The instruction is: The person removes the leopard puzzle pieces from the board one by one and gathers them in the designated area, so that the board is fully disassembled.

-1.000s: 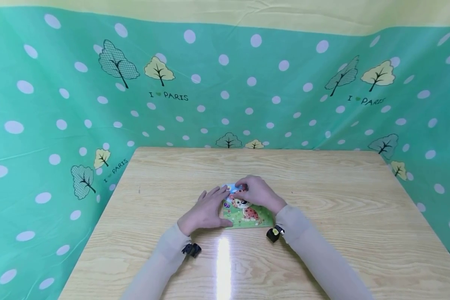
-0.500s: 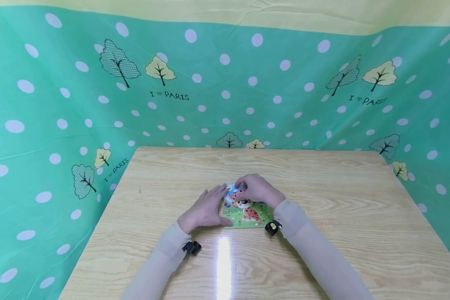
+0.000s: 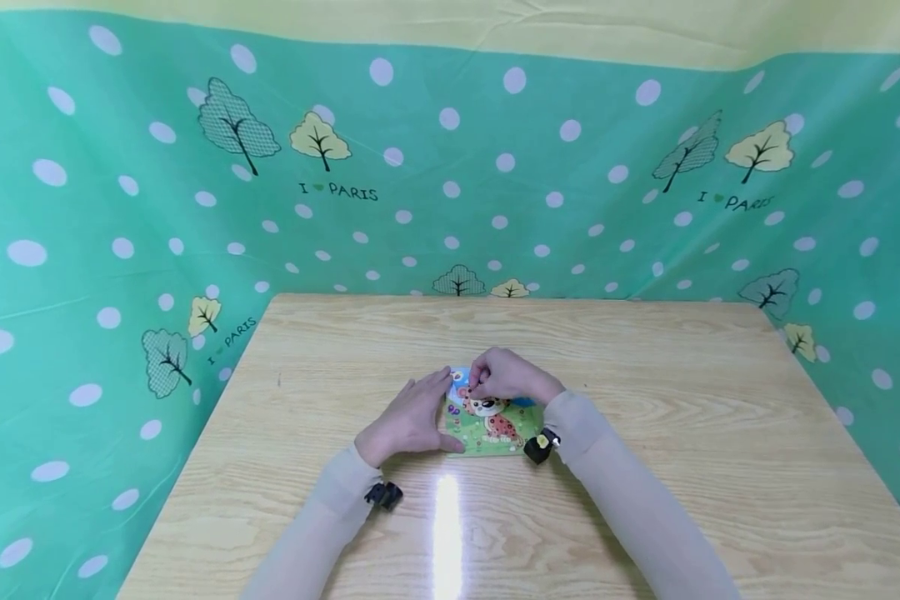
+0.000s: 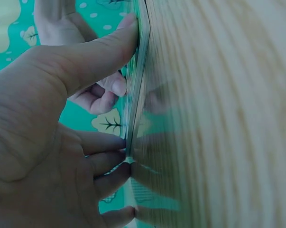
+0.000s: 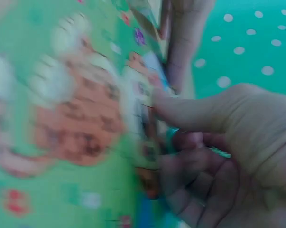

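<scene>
A jigsaw puzzle (image 3: pixel 501 429) with a spotted leopard on green grass lies flat on the wooden table. My left hand (image 3: pixel 408 421) spans its left side, thumb at the near corner and fingertips at the far one. In the left wrist view, the left thumb (image 4: pixel 102 52) and fingertips touch the board's thin edge. My right hand (image 3: pixel 513 375) is over the upper part of the picture, its thumb and fingers pinching a small puzzle piece by the leopard's head. The right wrist view shows the right thumb (image 5: pixel 190 111) at the leopard's face; blur and fingers hide most of the piece.
The wooden table (image 3: pixel 330 350) extends around the puzzle on all sides. A green dotted cloth (image 3: pixel 450 158) with printed trees hangs behind and beside it. Both sleeves carry small black wrist cameras (image 3: pixel 385 496). A bright light reflection lies on the near tabletop.
The right hand has turned slightly and its fingertips have shifted left over the leopard's head, with fingers more curled. The right wrist has moved slightly left. The left hand stays nearly still.
</scene>
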`<state>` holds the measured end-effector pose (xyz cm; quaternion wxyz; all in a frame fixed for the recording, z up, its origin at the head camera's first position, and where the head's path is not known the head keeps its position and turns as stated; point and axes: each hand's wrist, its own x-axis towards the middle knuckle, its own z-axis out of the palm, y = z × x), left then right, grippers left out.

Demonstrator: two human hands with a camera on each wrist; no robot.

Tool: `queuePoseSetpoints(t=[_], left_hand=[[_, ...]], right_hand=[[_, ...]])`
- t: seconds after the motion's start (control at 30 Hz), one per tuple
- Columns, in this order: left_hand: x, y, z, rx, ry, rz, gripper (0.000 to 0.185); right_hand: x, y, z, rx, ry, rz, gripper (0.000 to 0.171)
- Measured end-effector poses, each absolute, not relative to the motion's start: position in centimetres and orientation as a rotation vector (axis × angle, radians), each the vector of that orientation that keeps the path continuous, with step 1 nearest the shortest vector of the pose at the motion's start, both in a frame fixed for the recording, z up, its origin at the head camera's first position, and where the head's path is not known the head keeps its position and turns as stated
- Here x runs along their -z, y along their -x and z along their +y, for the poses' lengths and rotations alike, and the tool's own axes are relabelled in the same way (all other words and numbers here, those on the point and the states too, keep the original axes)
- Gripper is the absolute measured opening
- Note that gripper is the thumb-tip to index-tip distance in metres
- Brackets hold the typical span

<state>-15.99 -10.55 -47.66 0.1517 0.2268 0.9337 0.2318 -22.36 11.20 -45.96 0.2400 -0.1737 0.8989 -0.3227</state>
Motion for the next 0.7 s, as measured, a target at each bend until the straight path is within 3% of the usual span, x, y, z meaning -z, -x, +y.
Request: queuePoseSetpoints(t=[0.07, 0.3, 0.7], left_hand=[[47.6, 16.0, -10.5, -0.663, -0.649, 2.681, 0.124], [47.6, 16.0, -10.5, -0.667, -0.634, 2.676, 0.123], [47.7, 15.9, -10.6, -0.714, -0.625, 2.66, 0.124]], right_hand=[[46.3, 22.1, 11.3, 0.916, 0.468, 2.463, 0.011], [46.7, 21.1, 11.1, 0.788, 0.601, 2.633, 0.045], [44.9, 21.7, 9.8, 0.667, 0.47, 2.609, 0.044]])
